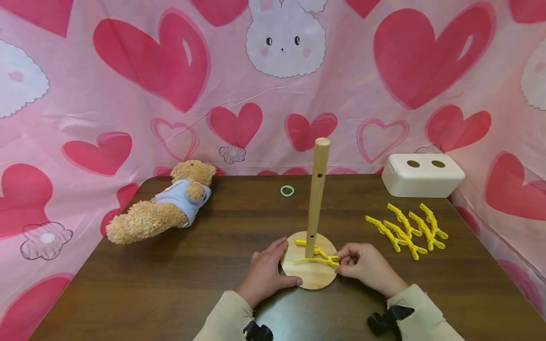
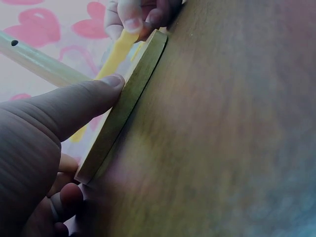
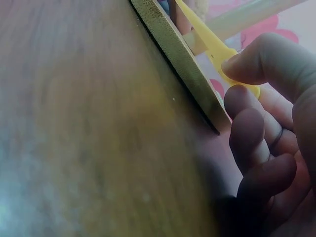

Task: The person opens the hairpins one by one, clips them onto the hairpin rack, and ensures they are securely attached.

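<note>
A wooden pole (image 1: 317, 199) with small holes rises from a round wooden base (image 1: 313, 279) on the table. My left hand (image 1: 268, 272) grips the base at its left edge, thumb (image 2: 94, 96) laid on the upper side and fingers round the rim. On the other side, my right hand (image 1: 368, 267) pinches the forked end of a yellow plastic clip (image 1: 328, 261) between thumb and index finger. The clip's two arms are spread low over the base, one behind the pole's foot and one in front. In the right wrist view the same clip (image 3: 210, 42) points toward the pole.
Several more yellow clips (image 1: 405, 237) lie to the right. Behind them stands a white box (image 1: 418, 182) with two round holes. A small green ring (image 1: 287, 191) lies toward the back of the dark wooden table (image 1: 170, 279). A teddy bear (image 1: 166, 208) lies at the left.
</note>
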`<control>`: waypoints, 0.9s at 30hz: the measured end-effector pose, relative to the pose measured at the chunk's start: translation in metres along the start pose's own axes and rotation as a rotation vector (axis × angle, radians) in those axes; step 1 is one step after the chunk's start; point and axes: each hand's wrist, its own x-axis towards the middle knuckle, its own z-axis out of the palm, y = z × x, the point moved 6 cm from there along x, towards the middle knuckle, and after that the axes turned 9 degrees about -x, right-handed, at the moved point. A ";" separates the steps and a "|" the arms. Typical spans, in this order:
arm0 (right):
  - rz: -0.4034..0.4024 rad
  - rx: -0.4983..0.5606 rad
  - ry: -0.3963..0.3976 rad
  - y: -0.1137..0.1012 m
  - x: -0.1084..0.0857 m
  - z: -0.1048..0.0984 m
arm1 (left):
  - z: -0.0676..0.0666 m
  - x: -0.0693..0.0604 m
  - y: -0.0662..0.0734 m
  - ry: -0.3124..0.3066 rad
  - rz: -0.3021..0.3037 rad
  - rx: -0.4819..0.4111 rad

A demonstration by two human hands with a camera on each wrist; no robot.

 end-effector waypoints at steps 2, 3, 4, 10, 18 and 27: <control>-0.007 -0.002 -0.006 0.000 0.001 0.001 | 0.000 0.000 0.000 0.001 -0.003 -0.002; -0.010 -0.005 -0.009 0.000 0.002 0.002 | 0.000 0.000 0.000 0.002 -0.004 -0.001; -0.013 -0.008 -0.013 -0.001 0.002 0.002 | 0.000 0.000 0.000 0.002 -0.006 -0.001; -0.017 -0.027 -0.042 -0.003 0.004 0.005 | 0.000 0.000 0.000 -0.001 -0.011 -0.003; 0.023 -0.050 -0.044 -0.004 0.004 0.003 | 0.000 0.000 0.001 0.003 -0.001 0.003; 0.057 -0.040 -0.047 -0.002 0.001 0.004 | 0.000 -0.001 0.000 -0.011 -0.028 -0.021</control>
